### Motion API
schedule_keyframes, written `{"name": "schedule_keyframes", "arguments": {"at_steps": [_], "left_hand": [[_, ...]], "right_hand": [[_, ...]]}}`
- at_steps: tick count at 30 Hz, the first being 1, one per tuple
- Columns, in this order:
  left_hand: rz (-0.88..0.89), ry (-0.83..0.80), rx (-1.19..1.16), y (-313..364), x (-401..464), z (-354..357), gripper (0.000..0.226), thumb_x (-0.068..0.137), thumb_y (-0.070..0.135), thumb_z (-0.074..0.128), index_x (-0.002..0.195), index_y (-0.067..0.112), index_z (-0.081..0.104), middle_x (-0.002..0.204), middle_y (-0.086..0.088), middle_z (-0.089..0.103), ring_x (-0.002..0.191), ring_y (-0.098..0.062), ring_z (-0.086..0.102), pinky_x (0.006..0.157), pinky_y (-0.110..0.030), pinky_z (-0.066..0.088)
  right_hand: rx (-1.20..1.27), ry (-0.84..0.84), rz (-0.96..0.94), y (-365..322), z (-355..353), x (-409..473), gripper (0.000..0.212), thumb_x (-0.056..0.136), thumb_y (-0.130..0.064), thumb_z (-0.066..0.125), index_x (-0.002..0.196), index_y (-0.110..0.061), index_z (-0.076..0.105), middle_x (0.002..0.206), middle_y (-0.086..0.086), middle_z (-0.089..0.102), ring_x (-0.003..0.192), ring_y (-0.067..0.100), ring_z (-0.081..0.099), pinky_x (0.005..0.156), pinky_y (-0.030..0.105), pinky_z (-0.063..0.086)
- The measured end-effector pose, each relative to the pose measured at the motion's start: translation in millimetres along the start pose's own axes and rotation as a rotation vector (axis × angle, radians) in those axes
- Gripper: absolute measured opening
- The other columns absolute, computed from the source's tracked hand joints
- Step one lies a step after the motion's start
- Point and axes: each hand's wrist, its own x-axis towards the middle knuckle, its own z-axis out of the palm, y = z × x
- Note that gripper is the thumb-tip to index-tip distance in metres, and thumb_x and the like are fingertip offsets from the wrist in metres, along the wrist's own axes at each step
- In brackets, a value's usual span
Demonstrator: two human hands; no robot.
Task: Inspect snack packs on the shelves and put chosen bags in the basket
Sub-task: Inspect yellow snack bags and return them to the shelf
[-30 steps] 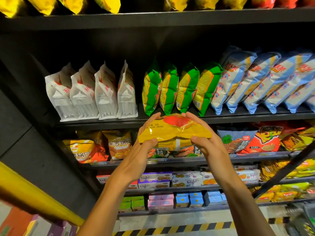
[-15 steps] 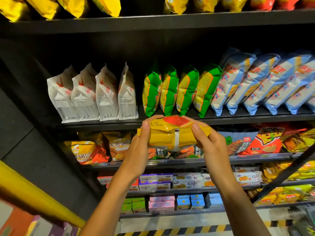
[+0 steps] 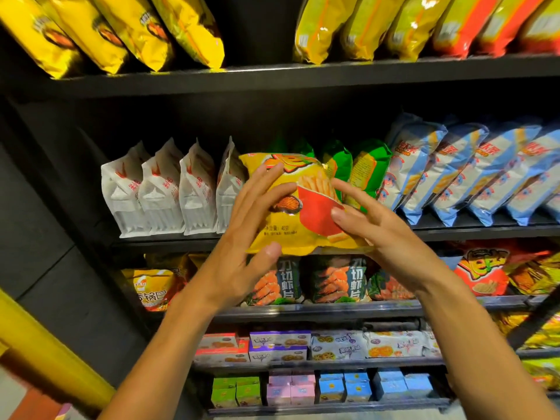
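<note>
You stood in a shop's snack aisle: dark shelves (image 3: 303,75) carried rows of identical yellow bags (image 3: 127,28), white packs (image 3: 160,189), blue packs (image 3: 454,171) and small boxed biscuits (image 3: 280,344).

The dark prawn-cracker bags (image 3: 333,278) on the shelf below read "刀切虾片" in white. A yellow bag (image 3: 151,287) at the left shows "锅巴". Small print on the held yellow fries bag (image 3: 291,213) is too blurred to read.

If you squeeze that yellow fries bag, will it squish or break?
The yellow fries bag looks puffed and crinkly, so it would probably squish easily. Its glossy film may be slippery. The left hand and right hand hold it lightly, so it's likely light, with breakable snacks inside.
</note>
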Motion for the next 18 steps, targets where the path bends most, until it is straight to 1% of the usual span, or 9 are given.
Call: {"name": "schedule_keyframes", "arguments": {"at_steps": [2, 4, 6, 8, 10, 11, 14, 16, 18], "left_hand": [[0.017, -0.005, -0.04, 3, 4, -9, 0.092, 0.096, 0.076, 0.032, 0.158, 0.01, 0.025, 0.173, -0.002, 0.002, 0.16, -0.021, 0.001, 0.126, -0.049, 0.023], [0.025, 0.072, -0.146, 4, 11, -18, 0.097, 0.091, 0.081, 0.037, 0.16, 0.016, 0.016, 0.173, 0.004, -0.004, 0.16, -0.019, 0.002, 0.122, -0.04, 0.034], [0.01, 0.212, -0.244, 3, 20, -25, 0.097, 0.088, 0.081, 0.047, 0.16, 0.025, 0.015, 0.172, 0.011, 0.003, 0.159, -0.016, 0.008, 0.115, -0.032, 0.042], [-0.042, 0.294, -0.328, 2, 33, -33, 0.099, 0.086, 0.074, 0.06, 0.161, 0.028, 0.014, 0.169, 0.013, 0.016, 0.157, -0.011, 0.019, 0.112, -0.026, 0.043], [-0.166, 0.293, -0.451, 3, 50, -44, 0.102, 0.075, 0.071, 0.075, 0.155, 0.042, 0.019, 0.161, 0.012, 0.035, 0.148, -0.008, 0.039, 0.112, -0.036, 0.047], [-0.238, 0.272, -0.517, 2, 58, -49, 0.103, 0.068, 0.071, 0.081, 0.151, 0.049, 0.023, 0.156, 0.011, 0.046, 0.141, -0.009, 0.049, 0.11, -0.042, 0.049], [-0.312, 0.201, -0.606, 1, 83, -63, 0.109, 0.068, 0.059, 0.088, 0.153, 0.053, 0.021, 0.146, 0.006, 0.06, 0.133, -0.018, 0.059, 0.102, -0.044, 0.054], [-0.295, 0.234, -0.624, 3, 96, -70, 0.101, 0.08, 0.043, 0.085, 0.156, 0.049, 0.018, 0.144, 0.001, 0.062, 0.128, -0.021, 0.063, 0.092, -0.038, 0.059], [-0.288, 0.3, -0.636, 7, 110, -79, 0.091, 0.089, 0.027, 0.076, 0.156, 0.048, 0.018, 0.141, -0.002, 0.063, 0.122, -0.02, 0.068, 0.086, -0.035, 0.061]], "right_hand": [[-0.019, 0.019, -0.125, -9, 0, 2, 0.069, 0.085, -0.027, 0.072, 0.148, -0.04, 0.047, 0.147, -0.016, 0.054, 0.128, -0.01, 0.055, 0.093, 0.02, 0.056], [-0.025, 0.01, -0.235, -16, -1, 6, 0.07, 0.089, -0.013, 0.067, 0.151, -0.032, 0.043, 0.148, -0.017, 0.05, 0.127, -0.017, 0.05, 0.085, 0.012, 0.053], [-0.058, -0.02, -0.335, -23, -2, 16, 0.072, 0.09, -0.01, 0.068, 0.154, -0.026, 0.039, 0.152, -0.007, 0.05, 0.139, -0.005, 0.047, 0.092, 0.018, 0.054], [-0.097, -0.021, -0.409, -33, -1, 30, 0.077, 0.089, -0.018, 0.074, 0.156, -0.025, 0.037, 0.157, -0.001, 0.047, 0.149, 0.009, 0.039, 0.105, 0.031, 0.051], [-0.111, -0.024, -0.471, -46, 2, 44, 0.081, 0.088, -0.022, 0.075, 0.158, -0.024, 0.035, 0.159, 0.0, 0.044, 0.152, 0.014, 0.035, 0.112, 0.041, 0.048], [-0.118, -0.021, -0.5, -52, 4, 51, 0.081, 0.089, -0.02, 0.074, 0.159, -0.022, 0.034, 0.16, 0.001, 0.043, 0.152, 0.013, 0.034, 0.112, 0.041, 0.047], [-0.152, 0.004, -0.579, -71, 7, 71, 0.08, 0.089, -0.013, 0.072, 0.159, -0.02, 0.032, 0.16, -0.001, 0.042, 0.151, 0.006, 0.034, 0.111, 0.032, 0.047], [-0.163, 0.003, -0.604, -83, 6, 84, 0.08, 0.089, -0.011, 0.072, 0.158, -0.022, 0.034, 0.159, -0.006, 0.043, 0.149, 0.0, 0.034, 0.107, 0.023, 0.047], [-0.148, -0.034, -0.597, -97, 2, 97, 0.081, 0.087, -0.015, 0.074, 0.158, -0.027, 0.035, 0.159, -0.006, 0.042, 0.144, -0.001, 0.042, 0.103, 0.019, 0.048]]}}
